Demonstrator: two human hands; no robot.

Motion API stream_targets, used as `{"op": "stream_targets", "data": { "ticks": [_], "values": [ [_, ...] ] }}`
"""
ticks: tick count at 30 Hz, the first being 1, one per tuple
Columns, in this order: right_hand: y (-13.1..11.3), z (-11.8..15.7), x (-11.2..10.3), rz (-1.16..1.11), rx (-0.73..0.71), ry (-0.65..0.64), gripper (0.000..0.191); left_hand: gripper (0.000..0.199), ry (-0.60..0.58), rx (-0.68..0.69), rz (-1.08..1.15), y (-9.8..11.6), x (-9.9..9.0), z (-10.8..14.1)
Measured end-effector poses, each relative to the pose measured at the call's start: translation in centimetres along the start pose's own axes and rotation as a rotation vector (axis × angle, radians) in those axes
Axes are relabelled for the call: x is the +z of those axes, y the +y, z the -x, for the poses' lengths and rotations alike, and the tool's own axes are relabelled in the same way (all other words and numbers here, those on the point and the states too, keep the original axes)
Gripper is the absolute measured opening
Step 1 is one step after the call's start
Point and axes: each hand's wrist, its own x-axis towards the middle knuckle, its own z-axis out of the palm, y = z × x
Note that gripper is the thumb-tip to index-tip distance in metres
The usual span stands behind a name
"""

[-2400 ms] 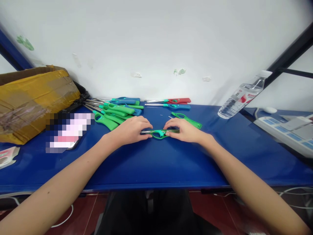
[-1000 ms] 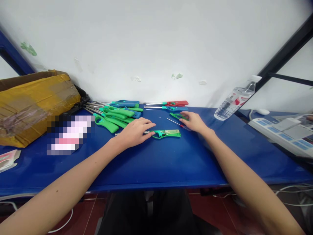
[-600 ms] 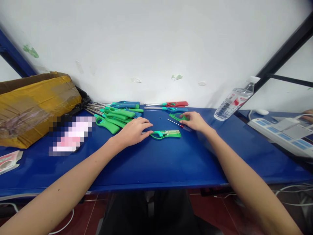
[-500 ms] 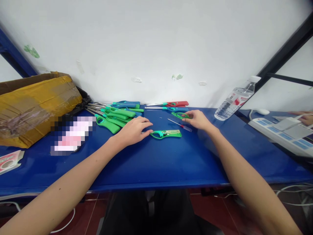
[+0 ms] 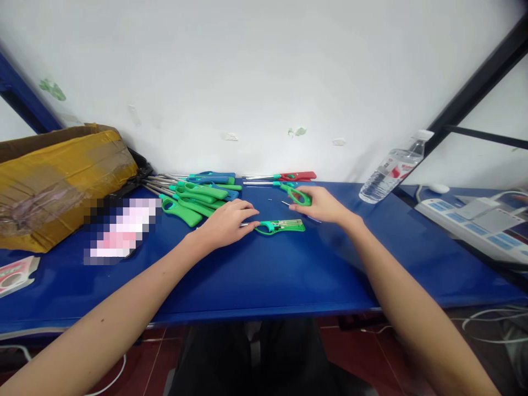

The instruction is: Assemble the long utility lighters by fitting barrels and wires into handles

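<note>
An opened green gas lighter (image 5: 284, 225) lies on the blue table with its inner parts showing. My left hand (image 5: 226, 221) is closed, thumb and fingers pinching the lighter's metal tube. To the right, my right hand (image 5: 324, 206) grips a loose green handle cover (image 5: 297, 196) just above the table. Below that hand, a screwdriver (image 5: 284, 203) is mostly covered, with only its shaft end and a bit of its handle visible.
Several green and blue lighters (image 5: 198, 192) are piled at the back left. A red lighter (image 5: 297, 176) lies by the wall. A taped cardboard box (image 5: 70, 187) stands left; a water bottle (image 5: 391, 170) and a white power strip (image 5: 466, 225) are right.
My right hand has moved left and over the screwdriver, bringing the green cover closer to the opened lighter and tilting it. My left hand stays on the lighter's tube.
</note>
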Motion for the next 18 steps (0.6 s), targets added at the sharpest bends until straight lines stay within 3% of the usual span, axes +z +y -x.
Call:
{"op": "stream_targets", "data": {
  "ticks": [3, 8, 18],
  "values": [
    [0.4, 0.5, -0.3, 0.143, -0.012, -0.117, 0.033, 0.035, -0.022, -0.002, 0.0, 0.2, 0.1, 0.0],
    [1.3, 0.9, -0.9, 0.124, -0.002, -0.255, 0.034, 0.037, -0.065, 0.089, 0.043, 0.8, 0.8, -0.1],
    [1.4, 0.9, -0.9, 0.069, 0.022, -0.307, 0.042, 0.035, -0.069, 0.135, 0.114, 0.9, 1.3, -0.1]
  ]
}}
